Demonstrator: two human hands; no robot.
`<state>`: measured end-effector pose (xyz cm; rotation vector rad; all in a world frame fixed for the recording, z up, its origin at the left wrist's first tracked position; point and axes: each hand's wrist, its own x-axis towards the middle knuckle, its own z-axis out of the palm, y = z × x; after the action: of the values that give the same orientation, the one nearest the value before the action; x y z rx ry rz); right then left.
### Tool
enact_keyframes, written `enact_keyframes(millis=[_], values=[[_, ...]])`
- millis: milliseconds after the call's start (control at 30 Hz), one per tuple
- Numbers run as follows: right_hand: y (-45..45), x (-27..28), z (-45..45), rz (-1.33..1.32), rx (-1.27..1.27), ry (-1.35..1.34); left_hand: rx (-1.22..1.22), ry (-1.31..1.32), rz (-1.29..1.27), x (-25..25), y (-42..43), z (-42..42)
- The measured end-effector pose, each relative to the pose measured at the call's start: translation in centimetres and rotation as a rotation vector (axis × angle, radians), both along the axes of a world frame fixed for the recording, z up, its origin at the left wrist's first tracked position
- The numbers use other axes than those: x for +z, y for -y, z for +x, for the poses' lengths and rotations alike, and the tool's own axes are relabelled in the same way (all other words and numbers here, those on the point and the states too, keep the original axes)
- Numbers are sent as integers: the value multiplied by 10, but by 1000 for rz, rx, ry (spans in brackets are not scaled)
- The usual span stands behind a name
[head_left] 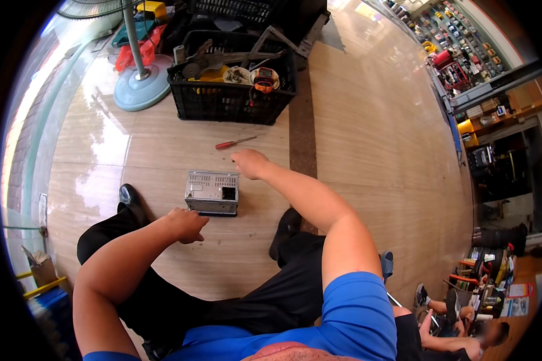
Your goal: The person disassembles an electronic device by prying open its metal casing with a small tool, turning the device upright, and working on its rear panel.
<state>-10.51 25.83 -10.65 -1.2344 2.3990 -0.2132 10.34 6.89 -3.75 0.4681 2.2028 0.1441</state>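
A silvery metal box (pixel 212 186) with vent slots, like a car stereo unit, sits on the tiled floor between my legs. My left hand (pixel 188 225) is just off its near left corner, fingers loosely stretched with nothing seen in them. Beyond the box's far right corner, my right hand (pixel 250 164) has its fingers bent together; whatever is in them is hidden. A screwdriver (pixel 235 143) with a red handle lies on the floor just past that hand.
A black plastic crate (pixel 232 102) of tools and a multimeter (pixel 263 80) stands ahead. Left of it is a fan's round base (pixel 142 84). At lower right another person (pixel 457 343) sits near assorted goods. Stocked shelves (pixel 457 42) line the upper right.
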Motion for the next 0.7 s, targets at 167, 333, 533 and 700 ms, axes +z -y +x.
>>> enact_keyframes(millis=[167,333,533,700], values=[[1,-13,-6,-13,42,17,-11,50,-30,5,-3,-2],[2,9,7,-96,18,-54,-7,20,-9,1,-1,0],[3,13,4,84,-90,17,3,-13,9,1,0,1],[4,-10,1,-89,-88,46,0,-5,4,3,-1,0]])
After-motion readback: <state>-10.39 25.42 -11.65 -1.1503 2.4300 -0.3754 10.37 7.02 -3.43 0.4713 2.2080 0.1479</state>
